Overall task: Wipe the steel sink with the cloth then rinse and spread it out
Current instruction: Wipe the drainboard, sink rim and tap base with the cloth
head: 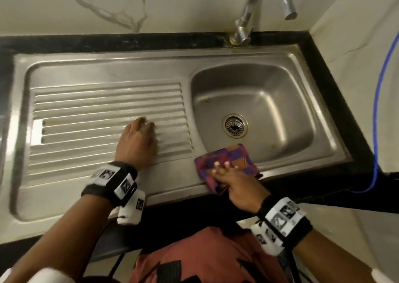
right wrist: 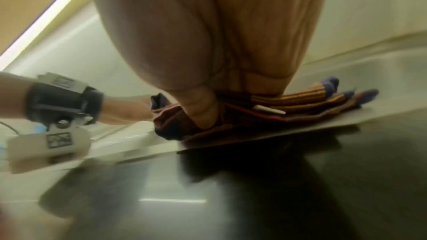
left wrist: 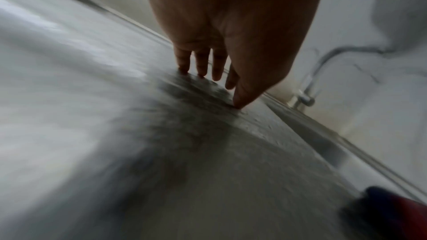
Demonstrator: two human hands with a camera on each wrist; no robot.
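Observation:
The steel sink point(head: 274, 92) sits in a black counter, with a ribbed drainboard point(head: 90, 107) to its left. A folded purple, red and orange cloth point(head: 234, 154) lies on the sink's front rim, partly hanging over the basin edge. My right hand point(head: 224, 170) presses flat on the cloth with straight fingers. In the right wrist view my thumb point(right wrist: 203, 110) pushes into the bunched cloth point(right wrist: 305, 99). My left hand point(head: 142, 133) rests on the drainboard ribs, its fingertips point(left wrist: 201, 72) touching the steel and holding nothing. The cloth point(left wrist: 399, 209) shows at the left wrist view's lower right.
A curved steel faucet point(head: 246, 25) rises behind the basin, its spout over the back right corner. The drain strainer point(head: 235, 124) is in the basin floor. A blue hose point(head: 377, 101) runs down the right wall. Tiled walls close the back and right.

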